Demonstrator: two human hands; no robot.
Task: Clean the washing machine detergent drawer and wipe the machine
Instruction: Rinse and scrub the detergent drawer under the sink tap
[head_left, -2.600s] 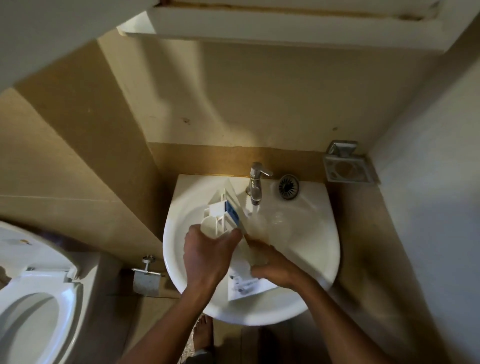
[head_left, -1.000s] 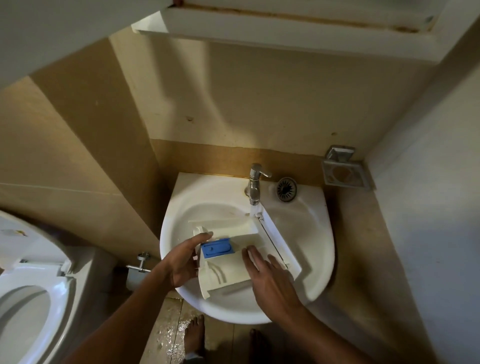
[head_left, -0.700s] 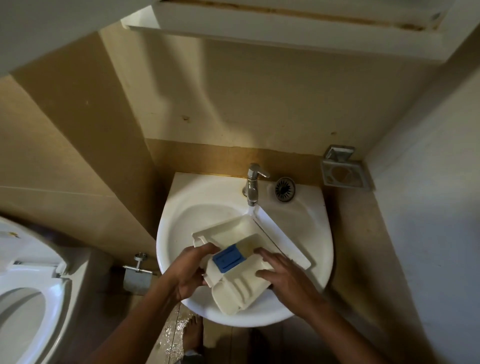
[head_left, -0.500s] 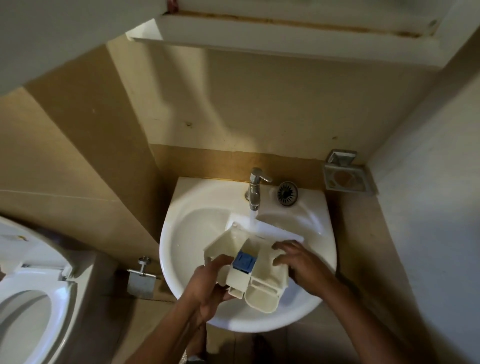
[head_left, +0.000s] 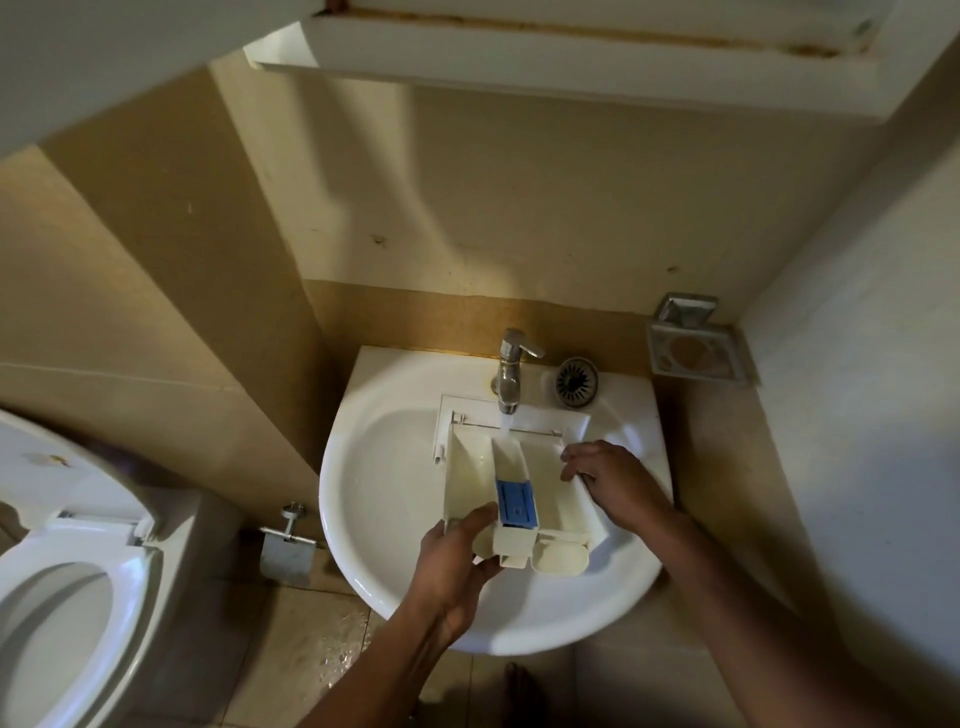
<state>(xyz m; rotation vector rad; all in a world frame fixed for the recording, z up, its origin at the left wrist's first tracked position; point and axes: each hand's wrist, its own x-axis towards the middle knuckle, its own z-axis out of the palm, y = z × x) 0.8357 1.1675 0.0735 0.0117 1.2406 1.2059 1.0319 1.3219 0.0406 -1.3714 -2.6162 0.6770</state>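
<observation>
Over the wash basin (head_left: 363, 545): drawer under running water

The detergent drawer (head_left: 467, 478) is being held open side up, its front panel towards the tap (head_left: 511, 369). The water stream (head_left: 505, 423) is falling into the middle compartment, above the blue insert (head_left: 514, 501). The left hand (head_left: 452, 566) is gripping the near end, its thumb lying beside the insert. The right hand (head_left: 618, 478) is curling its fingers over the right wall. A toilet (head_left: 78, 571) is standing to the left.
</observation>
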